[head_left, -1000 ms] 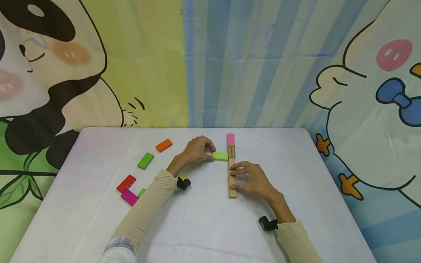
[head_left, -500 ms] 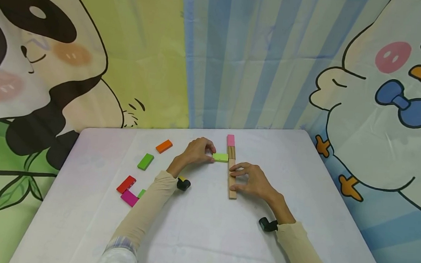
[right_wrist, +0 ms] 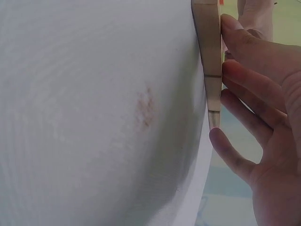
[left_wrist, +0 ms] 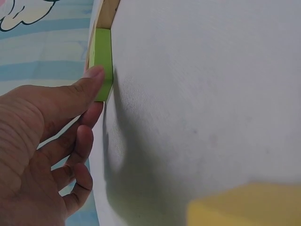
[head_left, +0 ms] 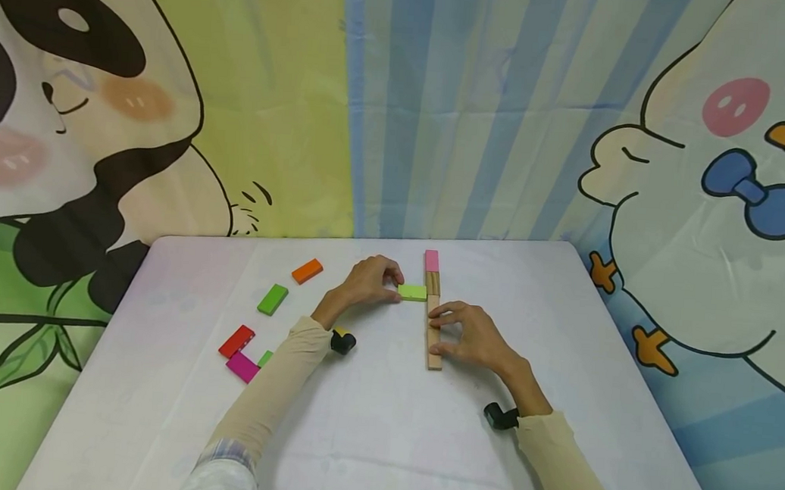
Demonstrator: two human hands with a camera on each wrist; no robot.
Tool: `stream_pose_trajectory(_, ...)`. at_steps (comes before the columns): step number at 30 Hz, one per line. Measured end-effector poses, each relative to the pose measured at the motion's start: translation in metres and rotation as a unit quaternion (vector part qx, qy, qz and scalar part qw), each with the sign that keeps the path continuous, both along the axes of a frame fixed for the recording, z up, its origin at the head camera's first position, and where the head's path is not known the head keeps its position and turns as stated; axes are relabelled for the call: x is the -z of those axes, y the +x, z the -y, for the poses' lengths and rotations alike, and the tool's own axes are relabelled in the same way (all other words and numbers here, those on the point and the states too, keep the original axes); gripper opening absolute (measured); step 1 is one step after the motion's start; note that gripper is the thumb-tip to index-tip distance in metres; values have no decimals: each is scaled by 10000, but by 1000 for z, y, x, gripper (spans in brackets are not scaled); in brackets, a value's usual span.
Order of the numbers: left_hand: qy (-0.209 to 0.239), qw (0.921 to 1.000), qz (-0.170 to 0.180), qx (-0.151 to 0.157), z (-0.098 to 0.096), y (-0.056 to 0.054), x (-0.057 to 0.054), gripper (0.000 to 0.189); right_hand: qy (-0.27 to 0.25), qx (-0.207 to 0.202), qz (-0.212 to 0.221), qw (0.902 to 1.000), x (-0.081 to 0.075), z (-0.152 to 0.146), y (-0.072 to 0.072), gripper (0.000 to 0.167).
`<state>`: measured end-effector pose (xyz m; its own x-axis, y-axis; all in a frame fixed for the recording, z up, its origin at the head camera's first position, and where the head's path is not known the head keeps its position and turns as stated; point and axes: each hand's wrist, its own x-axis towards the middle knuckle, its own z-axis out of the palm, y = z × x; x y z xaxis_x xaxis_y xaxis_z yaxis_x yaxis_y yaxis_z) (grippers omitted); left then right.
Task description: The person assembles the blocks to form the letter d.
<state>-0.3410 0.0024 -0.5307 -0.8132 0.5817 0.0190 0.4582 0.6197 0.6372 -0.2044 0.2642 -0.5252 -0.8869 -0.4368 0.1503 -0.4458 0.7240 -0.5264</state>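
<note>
A light green block (head_left: pixel 413 293) lies flat, its right end against a line of plain wooden blocks (head_left: pixel 433 358). My left hand (head_left: pixel 367 280) pinches its left end between thumb and finger; the left wrist view shows the thumb on top of the green block (left_wrist: pixel 102 56). A pink block (head_left: pixel 432 261) caps the far end of the line. My right hand (head_left: pixel 473 336) touches the line's right side with spread fingertips. In the right wrist view its thumb and fingers are set along several wooden blocks (right_wrist: pixel 209 42), not wrapped round them.
Left on the white table (head_left: pixel 379 441) lie an orange block (head_left: pixel 306 271), a green block (head_left: pixel 272 299), a red block (head_left: pixel 237 341) and a magenta block (head_left: pixel 243 367). A small green block (head_left: pixel 264 358) and a yellow block (head_left: pixel 339 331) are partly hidden by the left arm.
</note>
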Motion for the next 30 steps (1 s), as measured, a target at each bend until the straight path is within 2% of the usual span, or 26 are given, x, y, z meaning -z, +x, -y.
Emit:
stream_pose_trajectory(17,115,9999,13,76,2,-1,2,27,232,3,119,9997,-8,4,2,48)
stream_pose_trajectory(23,150,9998,28,117,2,0,2,27,265,37,8,9996,-10,6,4,46)
stream_pose_trajectory(26,156,9998,54,138,2,0,1,27,432,149,-138,9989,-10,7,4,54)
stream_pose_trajectory(30,140,9998,84,108,2,1,0,27,602,326,-165,9975,-13,10,0,74)
